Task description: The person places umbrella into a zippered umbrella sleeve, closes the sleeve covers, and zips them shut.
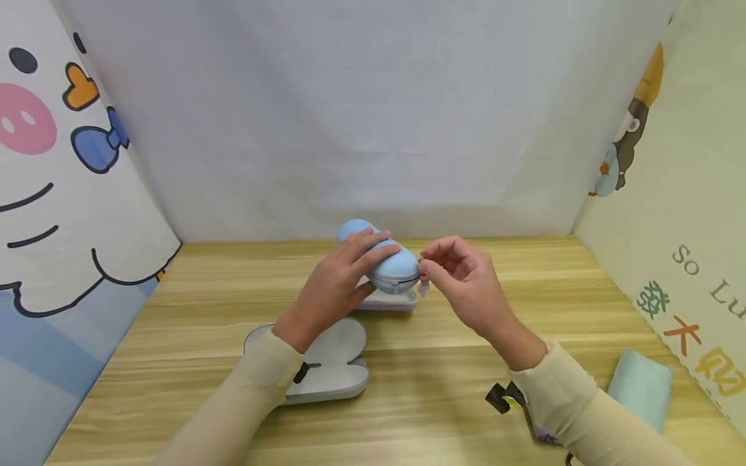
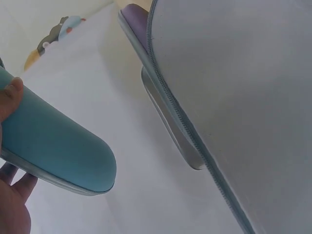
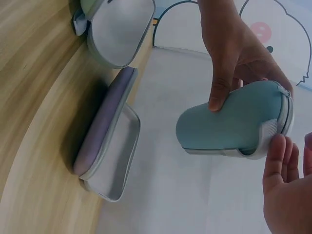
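Observation:
A light blue zippered glasses case (image 1: 398, 262) is held above the table by my left hand (image 1: 335, 279), fingers over its top and thumb at its lower side. In the right wrist view the case (image 3: 226, 124) is closed along its long side, with its zipper end toward my right hand (image 3: 290, 180). Thumb and fingertips of my right hand (image 1: 469, 281) pinch at that end, apparently on the zipper pull; a small lilac tab (image 1: 424, 288) hangs below them. The pull itself is mostly hidden by the fingers.
Behind and below the held case lies an open purple case (image 1: 387, 307). Nearer, partly under the left forearm, an open case with pale lining (image 1: 337, 383) lies flat. A mint green case (image 1: 641, 388) lies at right. Beside the right sleeve is a partly hidden black-and-purple item (image 1: 544, 435).

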{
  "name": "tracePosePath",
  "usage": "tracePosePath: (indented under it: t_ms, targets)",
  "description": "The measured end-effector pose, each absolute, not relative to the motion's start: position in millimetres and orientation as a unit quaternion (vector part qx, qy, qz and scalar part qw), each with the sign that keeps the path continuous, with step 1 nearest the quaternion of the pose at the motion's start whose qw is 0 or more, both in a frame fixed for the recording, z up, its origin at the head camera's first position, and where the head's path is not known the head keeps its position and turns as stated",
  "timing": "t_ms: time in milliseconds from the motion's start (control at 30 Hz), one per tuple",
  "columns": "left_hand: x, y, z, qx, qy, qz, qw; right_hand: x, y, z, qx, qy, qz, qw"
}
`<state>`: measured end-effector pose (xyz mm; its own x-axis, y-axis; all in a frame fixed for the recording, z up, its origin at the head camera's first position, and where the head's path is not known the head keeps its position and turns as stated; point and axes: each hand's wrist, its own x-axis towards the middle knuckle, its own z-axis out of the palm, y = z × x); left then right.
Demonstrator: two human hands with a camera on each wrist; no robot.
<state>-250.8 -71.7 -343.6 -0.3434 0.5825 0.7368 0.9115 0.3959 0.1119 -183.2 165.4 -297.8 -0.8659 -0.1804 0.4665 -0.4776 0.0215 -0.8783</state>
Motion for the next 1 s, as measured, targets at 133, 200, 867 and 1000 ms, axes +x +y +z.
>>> tracePosePath:
  t_ms: [133,200,867,1000]
  targets:
    - [-251.1,-72.6,-346.8,-0.474,-0.779,-0.269,0.310,-183.3,164.1,-304.6,0.236,-0.719,0.644,0.113]
    - [-251.3,-72.5,-348.3,-0.470,-0.781,-0.270,0.311,-183.6,161.9,-307.8,0.244,-0.728,0.628,0.128]
    - [-248.0,-64.9,-351.0,-0.432,-0.805,-0.233,0.334,-182.1,146.2,-321.0,0.249,-0.766,0.541,0.242]
    - [-249.4,-65.0,-354.1,-0.430,-0.808,-0.234,0.328,-181.7,148.2,-319.1,0.237,-0.777,0.540,0.222]
